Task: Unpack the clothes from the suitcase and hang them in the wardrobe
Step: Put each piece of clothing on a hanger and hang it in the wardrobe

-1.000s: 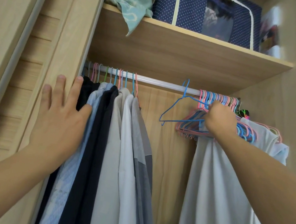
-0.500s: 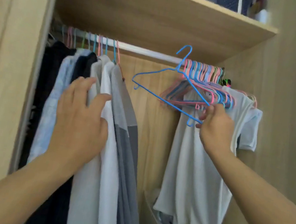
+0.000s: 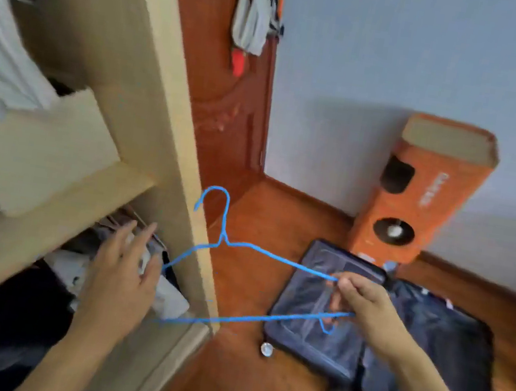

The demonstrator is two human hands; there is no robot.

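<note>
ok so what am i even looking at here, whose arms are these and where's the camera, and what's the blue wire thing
There is no machine here. The camera sits on a person's head and looks forward and down, so the two bare arms reaching in from the bottom are that person's own. The wide lens bends the edges, and the picture is blurred.

The right hand pinches a blue wire hanger at one end, and nothing hangs on it. The left hand is open and empty, fingers spread, in front of the wardrobe on the left, where clothes show inside.

On the wooden floor lies a dark suitcase, opened flat. Behind it an orange box stands tilted against the wall, and a reddish door is beside the wardrobe.
</note>
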